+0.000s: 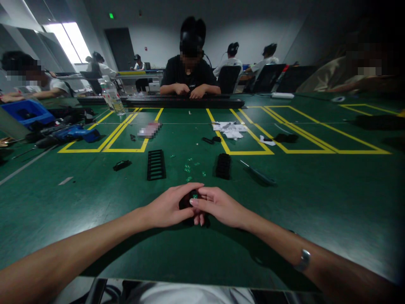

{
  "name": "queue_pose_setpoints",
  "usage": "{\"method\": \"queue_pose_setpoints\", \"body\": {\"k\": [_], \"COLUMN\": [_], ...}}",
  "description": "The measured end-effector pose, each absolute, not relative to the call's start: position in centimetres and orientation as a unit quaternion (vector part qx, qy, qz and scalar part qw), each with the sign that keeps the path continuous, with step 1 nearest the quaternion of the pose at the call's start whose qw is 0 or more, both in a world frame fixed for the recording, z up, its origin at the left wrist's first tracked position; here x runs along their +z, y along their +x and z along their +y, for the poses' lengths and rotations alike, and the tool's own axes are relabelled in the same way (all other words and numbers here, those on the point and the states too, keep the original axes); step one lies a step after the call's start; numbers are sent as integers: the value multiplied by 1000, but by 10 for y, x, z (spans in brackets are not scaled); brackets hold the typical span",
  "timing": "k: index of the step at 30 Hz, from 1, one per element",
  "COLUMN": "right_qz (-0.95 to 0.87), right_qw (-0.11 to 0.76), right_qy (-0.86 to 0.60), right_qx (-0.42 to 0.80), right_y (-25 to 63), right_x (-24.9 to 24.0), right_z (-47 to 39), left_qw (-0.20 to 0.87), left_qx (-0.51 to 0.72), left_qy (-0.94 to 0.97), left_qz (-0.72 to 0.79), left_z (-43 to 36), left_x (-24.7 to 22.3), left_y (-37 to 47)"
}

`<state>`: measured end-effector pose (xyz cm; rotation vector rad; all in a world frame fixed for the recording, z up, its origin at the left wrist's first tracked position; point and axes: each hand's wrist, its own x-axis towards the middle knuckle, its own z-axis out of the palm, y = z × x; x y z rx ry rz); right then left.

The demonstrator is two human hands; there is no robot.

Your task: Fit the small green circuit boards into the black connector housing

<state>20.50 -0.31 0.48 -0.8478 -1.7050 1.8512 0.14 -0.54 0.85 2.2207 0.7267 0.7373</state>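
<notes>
My left hand (167, 207) curls round a small black part (186, 203), much of it hidden by the fingers. The thumb and fingers of my right hand (218, 204) close on a small green piece (195, 196) at that black part; whether it is seated there I cannot tell. Just beyond my hands lie several loose green pieces (187, 168). A black slotted frame (156, 165) like a short ladder is to their left, and a stack of black parts (223, 166) to their right.
A screwdriver (257, 173) lies at the right, and a small black piece (122, 165) at the left. Farther off are a blue power drill (72, 135), a blue bin (27, 113), crumpled white paper (230, 129) and plastic bottles (115, 101). A person (190, 71) sits opposite.
</notes>
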Motion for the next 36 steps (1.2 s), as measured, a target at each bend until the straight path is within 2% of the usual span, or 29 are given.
{"method": "queue_pose_setpoints", "body": {"k": [23,36], "right_qz": [-612,-588], "right_qw": [244,275], "right_qy": [-309,-317], "right_qx": [686,691], "right_y": [205,205], "right_x": [10,6], "right_z": [-4,-4], "left_qw": [337,327], "left_qx": [281,280], "left_qy": [853,860], "left_qz": [281,275], "left_z": [-5,-4], "left_x": [6,5], "left_y": [0,0]}}
